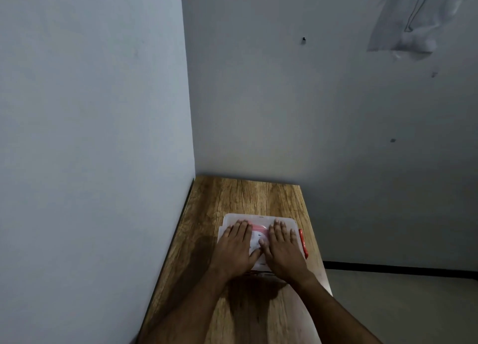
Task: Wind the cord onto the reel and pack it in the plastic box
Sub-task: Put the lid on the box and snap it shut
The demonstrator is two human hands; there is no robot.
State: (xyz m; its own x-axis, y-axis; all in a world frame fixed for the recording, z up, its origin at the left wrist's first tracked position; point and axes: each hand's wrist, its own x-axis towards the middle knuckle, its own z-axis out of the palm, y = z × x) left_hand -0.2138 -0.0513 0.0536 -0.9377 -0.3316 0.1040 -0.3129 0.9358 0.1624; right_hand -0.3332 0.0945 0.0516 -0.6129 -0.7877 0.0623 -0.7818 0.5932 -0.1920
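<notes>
Grey walls corner a wooden table [240,196]. One plastic box [258,220] lies directly beneath both hands, its long axis seemingly running away from the person. Left hand [236,245] and right hand [283,246] rest flat, fingers extended, on its lid, equally near. One red latch [303,242] shows at right. Something pink, presumably the reel [258,227], shows through the lid; cord not discernible.

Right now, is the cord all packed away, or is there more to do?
Nearly done, it looks like. A pink and white shape, probably the reel, shows through the lid of the plastic box on the wooden table, and no loose cord is in sight. The left hand and right hand lie flat on the lid. The red latch may be left to snap.
</notes>
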